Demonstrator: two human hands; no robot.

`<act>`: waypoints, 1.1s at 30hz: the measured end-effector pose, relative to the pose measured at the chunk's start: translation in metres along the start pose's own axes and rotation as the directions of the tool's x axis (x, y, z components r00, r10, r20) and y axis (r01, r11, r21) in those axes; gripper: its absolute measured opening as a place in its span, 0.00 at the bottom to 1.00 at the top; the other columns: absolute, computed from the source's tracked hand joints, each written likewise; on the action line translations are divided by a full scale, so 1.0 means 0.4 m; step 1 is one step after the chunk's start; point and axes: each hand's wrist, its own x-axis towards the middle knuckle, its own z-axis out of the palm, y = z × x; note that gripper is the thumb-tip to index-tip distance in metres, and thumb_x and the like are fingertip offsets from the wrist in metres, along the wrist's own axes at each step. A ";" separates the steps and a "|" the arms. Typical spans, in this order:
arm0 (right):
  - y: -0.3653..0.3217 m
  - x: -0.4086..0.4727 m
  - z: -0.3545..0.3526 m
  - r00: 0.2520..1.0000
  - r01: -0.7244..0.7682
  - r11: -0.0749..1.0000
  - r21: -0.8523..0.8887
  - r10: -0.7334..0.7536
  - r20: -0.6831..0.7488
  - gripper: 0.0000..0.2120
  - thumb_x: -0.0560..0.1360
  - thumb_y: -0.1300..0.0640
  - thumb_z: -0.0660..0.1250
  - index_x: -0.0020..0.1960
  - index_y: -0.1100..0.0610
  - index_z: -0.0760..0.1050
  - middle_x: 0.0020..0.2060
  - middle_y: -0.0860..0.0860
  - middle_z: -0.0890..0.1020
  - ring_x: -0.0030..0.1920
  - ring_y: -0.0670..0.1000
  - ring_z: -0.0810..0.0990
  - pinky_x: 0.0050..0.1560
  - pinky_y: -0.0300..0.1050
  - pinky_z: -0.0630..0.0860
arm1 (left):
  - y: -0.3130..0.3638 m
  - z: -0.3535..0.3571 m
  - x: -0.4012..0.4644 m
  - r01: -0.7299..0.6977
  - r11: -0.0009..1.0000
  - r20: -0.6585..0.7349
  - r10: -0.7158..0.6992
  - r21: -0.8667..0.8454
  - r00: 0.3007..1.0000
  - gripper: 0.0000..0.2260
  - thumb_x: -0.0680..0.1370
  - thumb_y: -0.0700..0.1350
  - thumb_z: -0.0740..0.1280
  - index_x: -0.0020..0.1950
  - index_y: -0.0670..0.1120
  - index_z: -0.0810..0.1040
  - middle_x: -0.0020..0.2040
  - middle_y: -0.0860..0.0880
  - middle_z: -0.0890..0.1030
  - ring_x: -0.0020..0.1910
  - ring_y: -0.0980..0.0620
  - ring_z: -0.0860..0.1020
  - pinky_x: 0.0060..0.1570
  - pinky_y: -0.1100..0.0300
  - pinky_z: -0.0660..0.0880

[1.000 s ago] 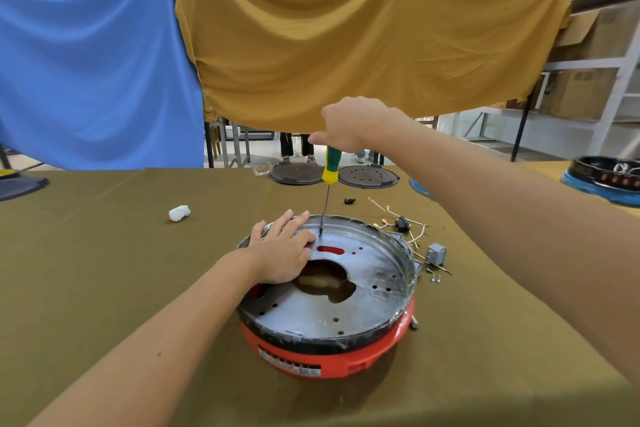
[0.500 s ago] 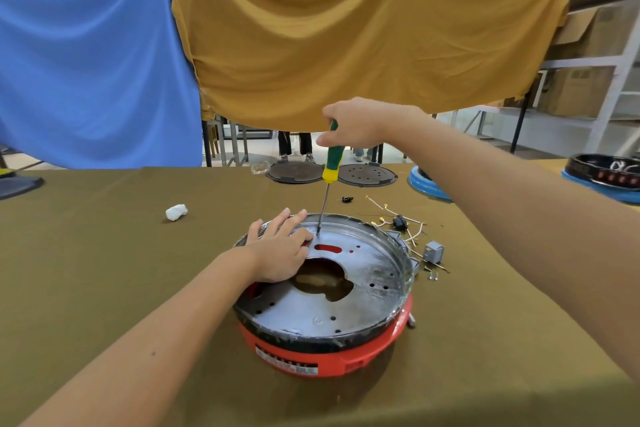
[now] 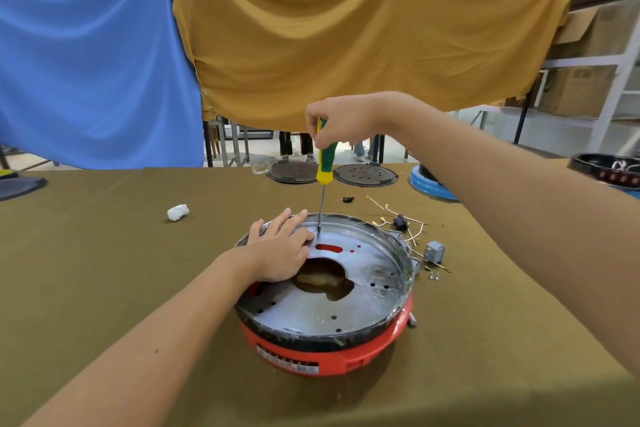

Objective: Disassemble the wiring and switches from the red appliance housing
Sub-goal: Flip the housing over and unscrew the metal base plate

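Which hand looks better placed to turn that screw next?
The right hand: it already grips the screwdriver, whose tip sits on the metal plate. The left hand lies flat on the plate, likely steadying the red housing.

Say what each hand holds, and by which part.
The right hand grips the screwdriver by its handle top. The left hand holds nothing, resting on the metal plate.

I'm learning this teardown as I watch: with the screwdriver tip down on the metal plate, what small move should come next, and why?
Probably turn the screwdriver in place to back out a screw. The right hand grips its handle, the shaft stands nearly upright with its tip on the metal plate beside the left hand, which lies flat on the plate and steadies the red housing. The screw itself is too small to see.
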 end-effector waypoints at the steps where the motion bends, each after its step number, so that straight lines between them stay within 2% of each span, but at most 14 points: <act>1: -0.002 -0.006 -0.010 0.999 0.016 0.994 0.105 -0.021 0.048 0.07 0.73 0.66 0.64 0.48 0.57 0.75 0.43 0.52 0.76 0.39 0.51 0.73 0.33 0.39 0.71 | 0.000 0.000 0.000 0.000 1.000 0.001 0.000 0.000 1.000 0.19 0.85 0.51 0.46 0.77 0.57 0.59 0.81 0.55 0.40 0.79 0.52 0.37 0.75 0.42 0.38; 4: -0.009 -0.012 -0.014 0.998 -0.021 0.997 0.074 0.017 0.059 0.10 0.72 0.64 0.66 0.51 0.54 0.77 0.47 0.51 0.77 0.41 0.50 0.75 0.34 0.39 0.73 | 0.000 -0.001 0.000 -0.005 1.000 0.001 0.005 0.004 1.000 0.20 0.85 0.51 0.46 0.77 0.57 0.59 0.81 0.55 0.40 0.79 0.52 0.37 0.75 0.41 0.37; 7: -0.015 0.000 0.003 0.987 -0.157 0.968 -0.196 0.158 -0.011 0.21 0.79 0.38 0.62 0.56 0.56 0.73 0.45 0.54 0.80 0.41 0.52 0.81 0.36 0.44 0.75 | -0.003 -0.001 0.000 -0.010 1.000 -0.003 0.010 -0.002 1.000 0.19 0.85 0.51 0.46 0.77 0.57 0.59 0.81 0.55 0.40 0.79 0.52 0.37 0.74 0.41 0.37; 9: -0.014 0.005 0.013 0.974 -0.216 0.910 -0.354 0.178 -0.137 0.30 0.80 0.33 0.55 0.54 0.60 0.75 0.40 0.54 0.79 0.38 0.52 0.78 0.35 0.46 0.71 | -0.003 -0.001 0.001 -0.011 1.000 -0.001 0.011 0.004 1.000 0.19 0.85 0.51 0.46 0.77 0.57 0.59 0.81 0.55 0.40 0.79 0.52 0.37 0.74 0.41 0.37; 12: -0.010 0.006 0.007 0.993 -0.097 0.951 -0.294 0.073 -0.090 0.18 0.82 0.45 0.61 0.54 0.61 0.76 0.42 0.53 0.77 0.39 0.53 0.74 0.35 0.45 0.68 | -0.003 0.000 0.002 -0.013 1.000 -0.001 0.013 0.012 1.000 0.19 0.85 0.51 0.46 0.77 0.57 0.59 0.81 0.55 0.40 0.79 0.52 0.37 0.74 0.41 0.37; 14: -0.014 -0.009 -0.006 1.000 0.002 1.000 -0.020 -0.002 0.005 0.04 0.78 0.60 0.66 0.52 0.58 0.76 0.46 0.53 0.76 0.42 0.52 0.74 0.36 0.41 0.73 | -0.004 0.001 0.003 -0.014 1.000 0.000 0.014 0.005 1.000 0.19 0.85 0.51 0.46 0.77 0.57 0.59 0.81 0.55 0.40 0.79 0.52 0.36 0.74 0.41 0.37; 16: -0.017 -0.018 -0.012 0.998 0.030 0.987 0.158 -0.039 0.051 0.10 0.72 0.69 0.66 0.49 0.57 0.77 0.47 0.53 0.75 0.41 0.51 0.74 0.34 0.38 0.74 | -0.005 0.003 0.004 -0.015 1.000 0.001 0.015 0.001 1.000 0.20 0.85 0.51 0.46 0.77 0.57 0.59 0.81 0.55 0.40 0.79 0.52 0.36 0.74 0.41 0.37; 18: -0.020 -0.014 -0.006 1.000 -0.013 0.993 0.119 0.009 0.027 0.11 0.72 0.65 0.69 0.53 0.56 0.76 0.46 0.52 0.75 0.41 0.52 0.76 0.35 0.40 0.75 | -0.006 0.004 0.006 -0.015 1.000 -0.002 0.015 0.001 1.000 0.20 0.85 0.51 0.46 0.77 0.57 0.59 0.81 0.55 0.40 0.79 0.52 0.36 0.74 0.41 0.36; 20: -0.026 -0.009 0.000 0.993 -0.121 0.992 -0.048 0.121 0.005 0.14 0.76 0.46 0.70 0.53 0.56 0.74 0.45 0.53 0.79 0.40 0.53 0.79 0.35 0.43 0.77 | -0.008 0.006 0.008 -0.013 1.000 -0.006 0.013 -0.006 1.000 0.20 0.85 0.51 0.46 0.77 0.57 0.59 0.81 0.55 0.40 0.79 0.52 0.36 0.74 0.42 0.36; 22: -0.030 -0.011 0.005 0.970 -0.242 0.928 -0.284 0.224 -0.094 0.27 0.78 0.33 0.59 0.46 0.58 0.74 0.38 0.54 0.81 0.36 0.52 0.80 0.33 0.44 0.74 | -0.009 0.009 0.009 -0.010 1.000 -0.006 0.010 -0.007 1.000 0.20 0.85 0.51 0.46 0.77 0.57 0.58 0.81 0.56 0.40 0.79 0.53 0.36 0.74 0.42 0.36; 25: -0.020 -0.002 0.005 0.979 -0.194 0.898 -0.396 0.148 -0.144 0.23 0.82 0.40 0.57 0.46 0.60 0.74 0.39 0.53 0.77 0.35 0.51 0.74 0.33 0.45 0.67 | -0.012 0.010 0.010 -0.011 1.000 -0.011 0.011 -0.009 1.000 0.20 0.85 0.52 0.46 0.77 0.58 0.59 0.81 0.56 0.40 0.79 0.53 0.36 0.74 0.43 0.36; 28: -0.020 -0.019 -0.016 0.999 -0.024 0.999 -0.028 0.025 0.042 0.04 0.78 0.60 0.65 0.53 0.57 0.74 0.43 0.51 0.74 0.38 0.50 0.72 0.34 0.40 0.72 | -0.011 0.012 0.012 -0.014 1.000 -0.010 0.014 -0.015 1.000 0.19 0.85 0.51 0.46 0.76 0.58 0.59 0.81 0.56 0.40 0.79 0.53 0.36 0.74 0.42 0.36; 30: -0.021 -0.027 -0.022 0.996 0.011 0.989 0.149 -0.024 0.087 0.10 0.74 0.68 0.67 0.51 0.56 0.75 0.43 0.51 0.73 0.39 0.50 0.72 0.34 0.38 0.73 | -0.011 0.011 0.012 -0.012 1.000 -0.009 0.012 -0.015 1.000 0.20 0.85 0.51 0.46 0.77 0.58 0.59 0.81 0.56 0.40 0.79 0.53 0.36 0.74 0.42 0.36; 33: -0.026 -0.017 -0.003 0.997 -0.076 0.997 -0.005 0.076 0.014 0.13 0.77 0.50 0.70 0.55 0.55 0.72 0.45 0.52 0.76 0.39 0.50 0.76 0.35 0.42 0.74 | -0.011 0.012 0.012 -0.012 1.000 -0.013 0.012 -0.017 1.000 0.20 0.85 0.51 0.46 0.77 0.58 0.59 0.81 0.56 0.40 0.79 0.53 0.36 0.74 0.42 0.36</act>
